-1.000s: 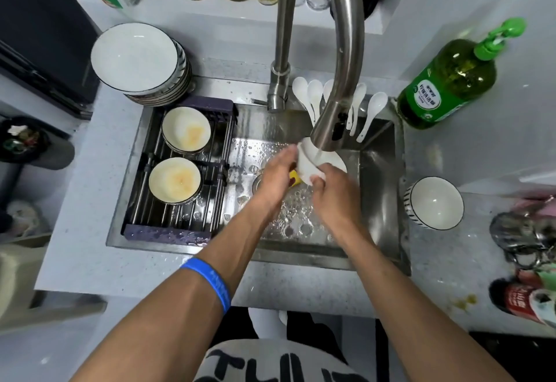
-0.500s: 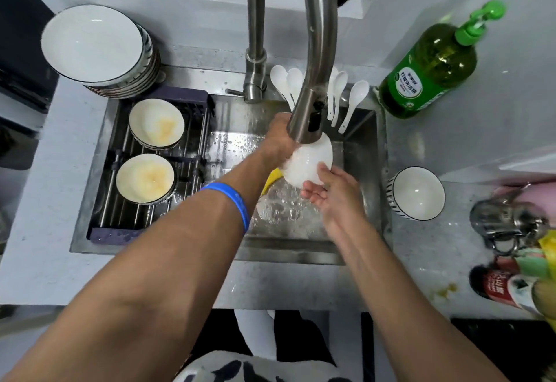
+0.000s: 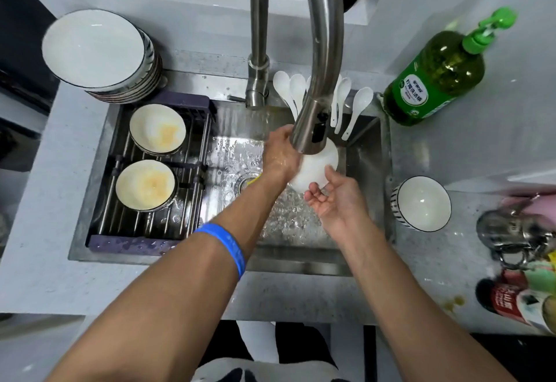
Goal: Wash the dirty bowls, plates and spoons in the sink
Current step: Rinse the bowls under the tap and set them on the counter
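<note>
Under the running tap (image 3: 313, 128) in the sink (image 3: 365, 155), the left hand (image 3: 281, 155) grips a wet white bowl (image 3: 316, 171) while the right hand (image 3: 334, 198), fingers relaxed, cradles it from below; the bowl looks slippery and breakable, best held by its rim and base.
</note>
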Tool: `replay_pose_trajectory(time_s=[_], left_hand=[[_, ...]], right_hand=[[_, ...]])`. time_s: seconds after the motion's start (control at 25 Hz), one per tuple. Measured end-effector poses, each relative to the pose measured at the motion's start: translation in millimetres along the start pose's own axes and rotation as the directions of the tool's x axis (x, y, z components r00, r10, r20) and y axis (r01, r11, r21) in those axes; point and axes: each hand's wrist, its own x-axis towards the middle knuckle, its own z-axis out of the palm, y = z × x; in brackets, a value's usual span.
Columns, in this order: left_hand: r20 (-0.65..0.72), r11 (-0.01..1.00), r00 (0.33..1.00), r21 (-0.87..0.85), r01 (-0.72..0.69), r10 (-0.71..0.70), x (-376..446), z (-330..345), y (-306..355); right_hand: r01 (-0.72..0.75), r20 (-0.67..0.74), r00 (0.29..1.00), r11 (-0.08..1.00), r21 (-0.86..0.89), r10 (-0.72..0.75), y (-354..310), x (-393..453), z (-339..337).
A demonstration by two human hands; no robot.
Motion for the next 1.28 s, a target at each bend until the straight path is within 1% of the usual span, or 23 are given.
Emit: replay_pose_trajectory(time_s=[0.08, 0.16, 0.24, 0.32, 0.44, 0.52, 0.56, 0.6, 0.64, 0.68, 0.72, 0.76, 0.8, 0.84, 0.88, 0.96, 1.0, 1.04, 1.08, 1.12, 1.16, 1.24, 1.28], left_hand=[[-0.031, 0.994, 0.999, -0.108, -0.016, 0.013, -9, -12, 0], [-0.032, 0.949, 0.983, -0.265, 0.168, -0.183, -14, -28, -1], [0.085, 0.864, 0.940, -0.372, 0.339, -0.332, -12, -46, -12], [0.243, 0.837, 0.921, -0.394, 0.380, -0.303, -13, -60, -19], [0.403, 0.833, 0.886, -0.390, 0.392, -0.228, -21, -73, -21], [0.429, 0.949, 0.896, -0.218, 0.227, -0.116, -31, -76, -13], [0.449, 0.999, 0.894, -0.032, 0.035, -0.017, -35, -76, -8], [0.498, 0.958, 0.862, 0.187, -0.218, 0.099, -40, -74, -4], [0.549, 0.804, 0.816, 0.395, -0.444, 0.180, -47, -69, -2], [0.567, 0.586, 0.790, 0.566, -0.580, 0.234, -51, -67, 1], [0.561, 0.378, 0.785, 0.688, -0.619, 0.264, -51, -65, 0], [0.537, 0.202, 0.803, 0.783, -0.588, 0.258, -48, -63, -4], [0.508, 0.104, 0.831, 0.836, -0.540, 0.227, -46, -59, -8], [0.505, 0.086, 0.843, 0.846, -0.526, 0.184, -48, -54, -10], [0.522, 0.161, 0.838, 0.824, -0.544, 0.159, -50, -48, -8], [0.526, 0.496, 0.830, 0.679, -0.540, 0.185, -58, -44, 4], [0.460, 0.673, 0.852, 0.550, -0.495, 0.250, -61, -46, 12], [0.321, 0.814, 0.893, 0.393, -0.428, 0.315, -57, -49, 16], [0.153, 0.927, 0.944, 0.197, -0.318, 0.291, -52, -54, 16], [0.046, 0.985, 0.984, 0.008, -0.174, 0.173, -48, -58, 14], [0.030, 0.990, 0.999, -0.140, -0.010, 0.015, -46, -58, 12], [0.139, 0.897, 0.960, -0.345, 0.278, -0.244, -48, -48, 4], [0.168, 0.832, 0.936, -0.430, 0.352, -0.309, -50, -40, 2]], right_hand=[[-0.044, 0.018, 0.999, 0.997, 0.058, 0.043, 7, 0, 7], [-0.088, 0.052, 0.995, 0.995, 0.037, 0.086, 12, -2, 10], [-0.107, 0.077, 0.991, 0.994, -0.024, 0.108, 12, 2, 13], [-0.075, 0.055, 0.995, 0.990, -0.119, 0.082, 12, 8, 12], [-0.011, 0.016, 1.000, 0.899, -0.437, 0.019, 8, 18, 10], [-0.001, 0.055, 0.998, 0.811, -0.585, 0.040, 1, 20, 12], [-0.013, 0.084, 0.993, 0.792, -0.610, 0.081, -4, 18, 15], [-0.029, 0.096, 0.989, 0.782, -0.623, 0.112, -8, 16, 17], [-0.031, 0.085, 0.990, 0.772, -0.634, 0.109, -11, 12, 19], [-0.019, 0.059, 0.996, 0.768, -0.640, 0.073, -11, 12, 20], [0.014, 0.033, 0.999, 0.782, -0.624, 0.009, -11, 14, 19], [0.075, 0.034, 0.997, 0.811, -0.580, -0.067, -9, 16, 20], [0.154, 0.051, 0.987, 0.839, -0.521, -0.150, -7, 17, 21], [0.228, 0.066, 0.972, 0.849, -0.477, -0.224, -6, 17, 23], [0.288, 0.064, 0.955, 0.847, -0.447, -0.290, -7, 17, 25], [0.342, 0.020, 0.933, 0.867, -0.362, -0.359, -8, 18, 24], [0.348, 0.000, 0.931, 0.887, -0.304, -0.365, -7, 17, 21], [0.347, -0.013, 0.932, 0.901, -0.258, -0.363, -6, 15, 16], [0.338, -0.022, 0.935, 0.911, -0.234, -0.353, -4, 14, 11], [0.318, -0.024, 0.943, 0.920, -0.230, -0.332, 0, 12, 8], [0.288, -0.025, 0.953, 0.931, -0.222, -0.301, 3, 13, 5], [0.235, 0.034, 0.972, 0.944, -0.233, -0.234, 8, 17, 5], [0.231, 0.054, 0.973, 0.920, -0.316, -0.226, 6, 18, 6]])
